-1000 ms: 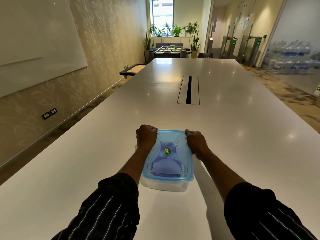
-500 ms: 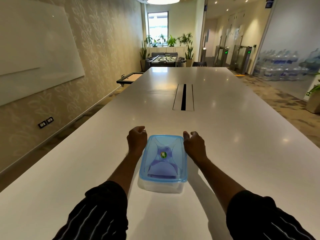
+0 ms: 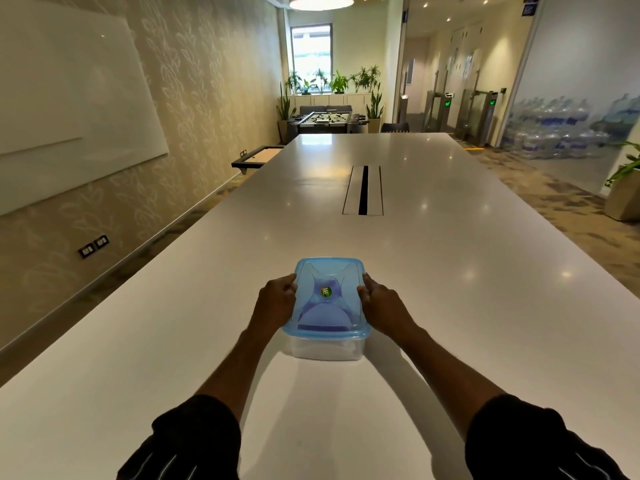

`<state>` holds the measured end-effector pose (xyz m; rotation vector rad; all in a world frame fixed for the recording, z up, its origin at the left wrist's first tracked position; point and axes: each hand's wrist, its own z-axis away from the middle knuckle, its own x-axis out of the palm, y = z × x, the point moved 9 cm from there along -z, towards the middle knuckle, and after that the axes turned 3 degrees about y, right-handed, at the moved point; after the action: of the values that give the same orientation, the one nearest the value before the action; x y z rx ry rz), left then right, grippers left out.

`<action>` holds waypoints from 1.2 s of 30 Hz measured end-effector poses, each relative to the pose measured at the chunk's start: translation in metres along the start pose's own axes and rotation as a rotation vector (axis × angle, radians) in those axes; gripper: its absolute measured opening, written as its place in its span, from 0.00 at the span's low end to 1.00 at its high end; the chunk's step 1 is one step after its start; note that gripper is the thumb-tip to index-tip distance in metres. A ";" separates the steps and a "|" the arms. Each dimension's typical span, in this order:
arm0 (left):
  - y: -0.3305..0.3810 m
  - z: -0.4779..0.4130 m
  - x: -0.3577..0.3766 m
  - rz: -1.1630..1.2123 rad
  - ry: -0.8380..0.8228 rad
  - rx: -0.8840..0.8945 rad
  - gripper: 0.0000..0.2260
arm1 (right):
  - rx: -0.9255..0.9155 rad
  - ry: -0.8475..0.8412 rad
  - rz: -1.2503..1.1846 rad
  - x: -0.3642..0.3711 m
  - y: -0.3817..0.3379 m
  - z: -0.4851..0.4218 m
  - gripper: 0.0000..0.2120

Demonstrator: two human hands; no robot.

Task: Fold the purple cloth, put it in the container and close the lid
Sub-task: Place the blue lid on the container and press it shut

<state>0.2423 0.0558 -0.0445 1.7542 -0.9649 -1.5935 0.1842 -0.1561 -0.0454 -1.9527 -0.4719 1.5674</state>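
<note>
Head view: clear plastic container (image 3: 325,348) near the front of the long white table (image 3: 450,271), blue lid (image 3: 329,299) on top, purple cloth (image 3: 323,318) visible inside through it. Left hand (image 3: 275,301) and right hand (image 3: 381,304) pressed against opposite lid edges, fingers curled, clasping it between them.

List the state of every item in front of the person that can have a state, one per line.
lid: on the container, looks seated all round
container: upright on the table, closed
purple cloth: inside the container, seen through the lid, looks folded
left hand: against the lid's left edge, fingers curled
right hand: against the lid's right edge, fingers curled
</note>
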 end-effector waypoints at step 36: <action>0.009 0.005 -0.004 -0.054 -0.085 0.067 0.11 | 0.043 0.111 -0.233 -0.009 0.002 0.008 0.17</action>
<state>0.2362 0.0539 -0.0354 1.7831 -1.0299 -1.6998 0.1743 -0.1611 -0.0410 -1.8668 -0.5910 1.3069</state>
